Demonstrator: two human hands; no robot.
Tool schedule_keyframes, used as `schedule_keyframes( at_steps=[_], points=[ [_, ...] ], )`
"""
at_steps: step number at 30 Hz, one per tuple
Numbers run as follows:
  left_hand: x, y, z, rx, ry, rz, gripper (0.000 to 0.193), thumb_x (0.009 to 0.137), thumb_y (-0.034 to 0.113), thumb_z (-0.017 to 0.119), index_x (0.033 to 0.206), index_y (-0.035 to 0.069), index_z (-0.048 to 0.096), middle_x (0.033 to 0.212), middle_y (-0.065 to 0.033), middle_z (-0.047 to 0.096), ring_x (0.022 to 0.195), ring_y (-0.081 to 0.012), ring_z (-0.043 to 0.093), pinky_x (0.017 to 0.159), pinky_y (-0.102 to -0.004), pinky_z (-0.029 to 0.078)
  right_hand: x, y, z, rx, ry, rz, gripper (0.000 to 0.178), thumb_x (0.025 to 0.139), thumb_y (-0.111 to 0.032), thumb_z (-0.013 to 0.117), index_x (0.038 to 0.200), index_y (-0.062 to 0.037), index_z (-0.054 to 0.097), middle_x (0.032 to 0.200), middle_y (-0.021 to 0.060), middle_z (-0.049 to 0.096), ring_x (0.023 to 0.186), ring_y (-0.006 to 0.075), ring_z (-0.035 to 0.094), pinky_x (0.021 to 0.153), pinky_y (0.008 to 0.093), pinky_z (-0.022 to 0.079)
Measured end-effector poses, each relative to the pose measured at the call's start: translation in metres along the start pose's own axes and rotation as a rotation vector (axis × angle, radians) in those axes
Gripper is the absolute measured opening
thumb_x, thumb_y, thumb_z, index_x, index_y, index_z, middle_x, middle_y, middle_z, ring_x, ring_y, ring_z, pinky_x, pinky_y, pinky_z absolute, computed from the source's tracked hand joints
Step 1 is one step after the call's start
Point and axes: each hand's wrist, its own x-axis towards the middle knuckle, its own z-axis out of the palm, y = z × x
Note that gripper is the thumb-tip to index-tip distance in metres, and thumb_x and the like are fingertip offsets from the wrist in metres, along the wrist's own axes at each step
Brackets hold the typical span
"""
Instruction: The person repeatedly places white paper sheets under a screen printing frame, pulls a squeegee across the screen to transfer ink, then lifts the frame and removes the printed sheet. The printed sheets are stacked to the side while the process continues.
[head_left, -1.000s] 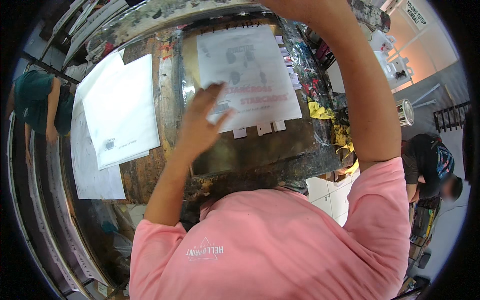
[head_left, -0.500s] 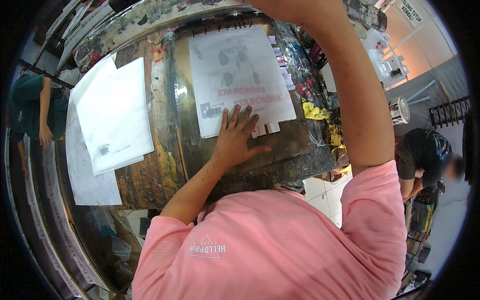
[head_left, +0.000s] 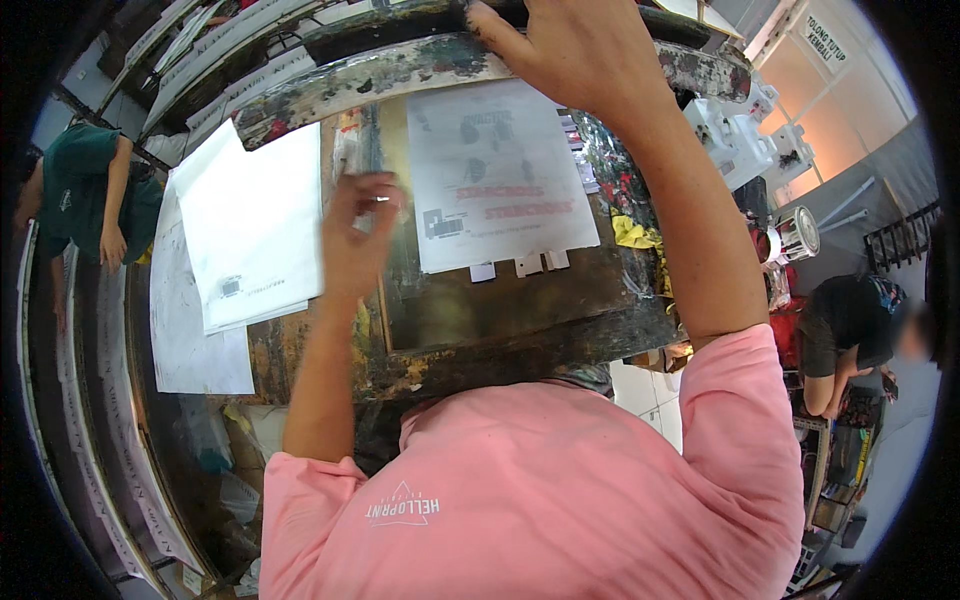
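A translucent sheet with grey and red print (head_left: 505, 180) lies on the brown board (head_left: 440, 310), small paper tabs (head_left: 528, 265) along its near edge. Beyond its far end runs a paint-stained frame bar (head_left: 370, 85). My right hand (head_left: 590, 60) reaches over that bar and grips it; the thumb shows, but the other fingers are mostly hidden. My left hand (head_left: 362, 215) is raised left of the printed sheet, blurred by motion, its fingers partly bent; whether they hold anything is unclear. Left of it lies a stack of white sheets (head_left: 255, 220).
Yellow scraps (head_left: 635, 232) lie at the board's right. White jugs (head_left: 735, 145) and a metal can (head_left: 797, 235) stand further right. One person in a dark green shirt (head_left: 85, 190) is at the left, another in dark clothes (head_left: 845, 330) at the right. Long racks (head_left: 130, 420) run along the left.
My left hand has lifted off the printed sheet and moved left. The stained frame bar now appears nearer, covering the sheet's far edge, with my right hand lower in view too.
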Motion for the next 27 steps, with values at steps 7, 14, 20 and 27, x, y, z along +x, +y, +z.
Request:
schedule_keyframes(
  at_steps=[7,14,20,27],
  points=[
    [-0.058,-0.072,0.114,0.773,-0.210,0.221,0.061,0.105,0.050,0.049,0.150,0.009,0.055,0.162,-0.0235,0.040,0.153,-0.0482,0.029,0.121,-0.0707,0.009,0.002,0.000,0.001,-0.010,0.049,-0.029,0.046,0.094,-0.041,0.060,0.104,0.0042,0.060,0.089,0.0249,0.070,0.091,0.0414,0.068,0.084,0.0506,0.051],
    [-0.062,-0.081,0.122,0.727,-0.199,0.172,0.067,0.104,0.053,0.049,0.154,0.007,0.049,0.163,-0.0260,0.036,0.155,-0.0483,0.023,0.123,-0.0687,0.004,0.005,-0.003,-0.001,-0.002,0.043,-0.022,0.045,0.093,-0.040,0.060,0.102,0.0044,0.061,0.087,0.0256,0.069,0.090,0.0421,0.068,0.083,0.0505,0.051],
    [-0.024,-0.047,0.032,-0.156,0.194,-0.167,0.082,0.091,0.028,0.079,0.158,0.004,0.040,0.150,-0.0210,0.051,0.119,-0.0314,0.059,0.103,-0.0458,0.046,-0.010,-0.006,0.003,-0.035,0.016,-0.011,0.044,0.094,-0.041,0.061,0.100,0.0027,0.064,0.084,0.0224,0.069,0.085,0.0394,0.068,0.078,0.0493,0.051],
    [-0.054,0.007,-0.023,-0.459,0.184,-0.422,0.082,0.068,0.010,0.097,0.138,-0.003,0.057,0.116,-0.0085,0.070,0.101,-0.0180,0.068,0.091,-0.0325,0.057,-0.109,-0.015,0.026,-0.015,-0.438,-0.097,0.062,0.091,-0.042,0.072,0.134,0.0007,0.059,0.108,0.0160,0.063,0.104,0.0336,0.059,0.087,0.0468,0.048]
  ],
)
